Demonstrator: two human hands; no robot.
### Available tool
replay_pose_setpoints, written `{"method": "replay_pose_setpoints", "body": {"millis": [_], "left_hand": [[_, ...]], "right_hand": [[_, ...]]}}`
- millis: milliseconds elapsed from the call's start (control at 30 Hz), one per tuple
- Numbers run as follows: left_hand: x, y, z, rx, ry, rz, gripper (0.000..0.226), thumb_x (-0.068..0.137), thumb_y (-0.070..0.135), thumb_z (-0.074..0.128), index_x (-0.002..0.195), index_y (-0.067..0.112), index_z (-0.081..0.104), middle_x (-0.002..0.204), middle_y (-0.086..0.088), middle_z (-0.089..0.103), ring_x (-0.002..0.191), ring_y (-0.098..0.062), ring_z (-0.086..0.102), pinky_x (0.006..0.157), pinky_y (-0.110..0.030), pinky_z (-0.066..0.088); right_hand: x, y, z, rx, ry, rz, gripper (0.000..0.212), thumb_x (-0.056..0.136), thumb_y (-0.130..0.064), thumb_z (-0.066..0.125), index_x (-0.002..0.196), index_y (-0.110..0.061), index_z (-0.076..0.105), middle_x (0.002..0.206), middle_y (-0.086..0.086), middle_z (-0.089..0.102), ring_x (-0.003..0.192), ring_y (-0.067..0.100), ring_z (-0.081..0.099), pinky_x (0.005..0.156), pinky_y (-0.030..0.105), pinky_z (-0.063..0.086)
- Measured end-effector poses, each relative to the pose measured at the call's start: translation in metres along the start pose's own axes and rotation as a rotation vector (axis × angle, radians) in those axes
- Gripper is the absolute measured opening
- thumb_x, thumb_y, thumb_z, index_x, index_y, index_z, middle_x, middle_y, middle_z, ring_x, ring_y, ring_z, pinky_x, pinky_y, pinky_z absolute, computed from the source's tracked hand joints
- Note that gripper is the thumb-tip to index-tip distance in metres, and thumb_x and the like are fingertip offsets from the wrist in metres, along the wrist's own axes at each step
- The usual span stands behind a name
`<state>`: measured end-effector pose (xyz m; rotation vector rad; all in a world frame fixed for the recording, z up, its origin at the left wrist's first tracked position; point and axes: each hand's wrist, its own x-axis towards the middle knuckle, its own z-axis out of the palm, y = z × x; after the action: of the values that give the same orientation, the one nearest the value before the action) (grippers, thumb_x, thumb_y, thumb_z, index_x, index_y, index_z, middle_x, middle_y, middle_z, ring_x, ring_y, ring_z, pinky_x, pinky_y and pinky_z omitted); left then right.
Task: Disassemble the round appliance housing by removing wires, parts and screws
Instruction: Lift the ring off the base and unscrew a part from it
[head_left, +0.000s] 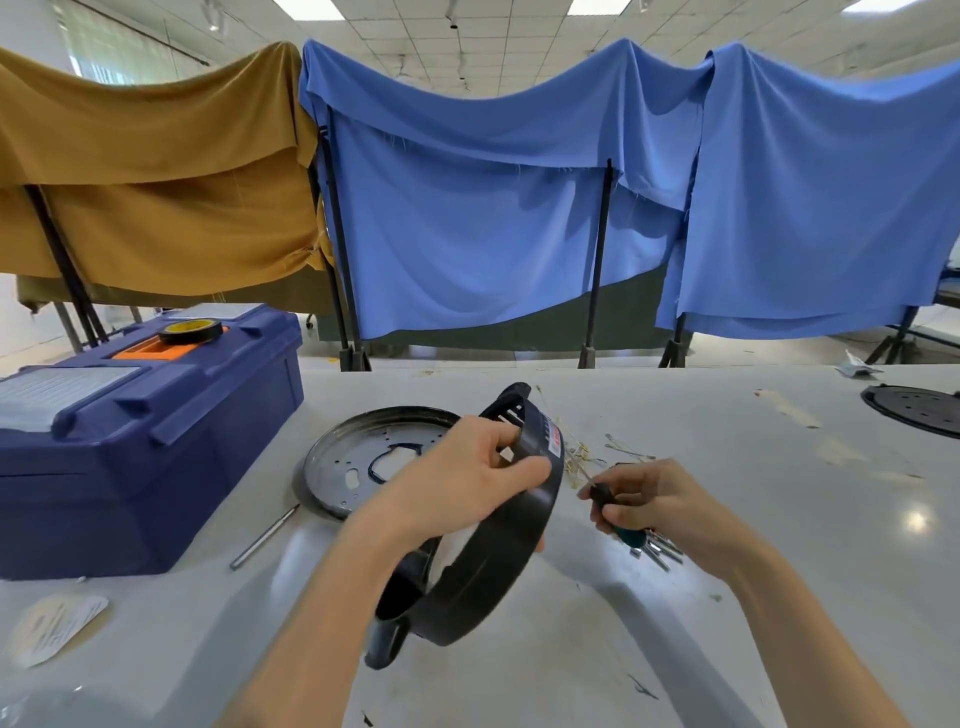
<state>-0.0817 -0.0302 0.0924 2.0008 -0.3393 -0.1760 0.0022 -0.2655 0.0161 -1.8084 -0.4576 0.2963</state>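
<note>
Left hand (467, 480): clamped on the black round housing (498, 561), held tilted above the table (727, 597).
Right hand (654, 501): gripped round a screwdriver (615, 512).

A: The round housing (498, 551) is black plastic, smooth, with a soft sheen.
B: And the tray (332, 467) is bare metal, dull grey, lightly scuffed.
A: That toolbox (156, 457) is glossy blue plastic. The table (779, 493) is smooth and shiny enough to catch the ceiling lights.
B: The screwdriver (605, 494) has a matt plastic handle. The cloth drapes (493, 208) are matt, soft, creased.
</note>
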Motion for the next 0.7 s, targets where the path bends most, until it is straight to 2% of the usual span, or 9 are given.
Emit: {"method": "replay_pose_setpoints", "body": {"millis": [133,200,267,333,400,500,567,633,700], "left_hand": [[0.011,-0.008,0.02,0.084,0.212,-0.126,0.048,0.075,0.039,0.072,0.111,0.032,0.04,0.086,-0.009,0.073,0.072,-0.02,0.072,0.066,-0.034,0.059],[0.015,-0.012,0.034,0.027,0.354,-0.11,0.069,0.071,0.033,0.076,0.126,0.032,0.034,0.078,-0.004,0.073,0.077,-0.019,0.07,0.073,-0.035,0.058],[0.017,-0.015,0.049,0.021,0.505,-0.064,0.076,0.069,0.031,0.075,0.137,0.029,0.04,0.064,0.004,0.071,0.083,-0.02,0.068,0.081,-0.038,0.055],[0.017,-0.014,0.061,0.114,0.58,-0.028,0.074,0.073,0.033,0.07,0.142,0.026,0.042,0.054,0.009,0.064,0.093,-0.025,0.065,0.084,-0.036,0.052],[0.016,-0.012,0.068,0.19,0.598,-0.001,0.068,0.08,0.033,0.065,0.142,0.02,0.042,0.06,0.004,0.065,0.086,-0.022,0.061,0.075,-0.03,0.047],[0.015,-0.008,0.07,0.303,0.592,0.078,0.029,0.089,0.032,0.057,0.112,0.016,0.06,0.057,-0.001,0.056,0.062,-0.022,0.043,0.057,-0.026,0.031],[0.013,-0.006,0.07,0.325,0.574,0.1,0.021,0.091,0.03,0.054,0.1,0.011,0.058,0.056,0.001,0.049,0.056,-0.018,0.039,0.054,-0.025,0.027],[0.012,-0.005,0.07,0.342,0.587,0.125,0.02,0.093,0.028,0.053,0.106,0.014,0.059,0.054,0.004,0.044,0.053,-0.013,0.037,0.055,-0.025,0.028],[0.01,-0.003,0.068,0.357,0.599,0.138,0.027,0.095,0.028,0.051,0.117,0.016,0.058,0.054,0.004,0.041,0.054,-0.012,0.037,0.056,-0.024,0.028]], "right_hand": [[0.003,-0.001,0.006,-0.062,0.092,0.005,0.026,0.081,0.015,0.061,0.086,-0.007,0.074,0.076,0.01,0.07,0.07,0.025,0.064,0.073,0.034,0.056],[0.003,0.002,0.008,-0.049,0.122,-0.008,0.026,0.08,0.017,0.06,0.084,-0.005,0.073,0.071,0.012,0.066,0.064,0.023,0.057,0.067,0.039,0.05],[0.004,0.005,0.01,-0.035,0.153,-0.02,0.027,0.079,0.018,0.06,0.082,-0.005,0.072,0.07,0.012,0.062,0.062,0.022,0.053,0.063,0.039,0.045],[0.005,0.007,0.014,-0.045,0.178,-0.036,0.027,0.08,0.017,0.061,0.08,-0.008,0.07,0.07,0.01,0.06,0.06,0.02,0.05,0.062,0.037,0.042],[0.008,0.009,0.017,-0.054,0.186,-0.052,0.027,0.08,0.015,0.061,0.078,-0.011,0.069,0.07,0.009,0.06,0.058,0.016,0.049,0.06,0.033,0.041],[0.011,0.009,0.021,-0.058,0.179,-0.08,0.023,0.082,0.01,0.064,0.079,-0.013,0.067,0.068,-0.001,0.064,0.056,0.006,0.051,0.056,0.019,0.04],[0.011,0.008,0.026,-0.023,0.172,-0.118,0.015,0.082,0.005,0.067,0.082,-0.01,0.067,0.065,-0.006,0.063,0.052,-0.001,0.05,0.051,0.011,0.039],[0.012,0.009,0.031,0.014,0.2,-0.16,0.011,0.082,0.003,0.069,0.084,-0.008,0.069,0.07,0.0,0.065,0.053,-0.001,0.051,0.048,0.01,0.039],[0.013,0.01,0.035,0.008,0.237,-0.189,0.011,0.081,0.0,0.07,0.086,-0.01,0.072,0.079,0.006,0.069,0.062,0.006,0.056,0.054,0.011,0.041]]}}
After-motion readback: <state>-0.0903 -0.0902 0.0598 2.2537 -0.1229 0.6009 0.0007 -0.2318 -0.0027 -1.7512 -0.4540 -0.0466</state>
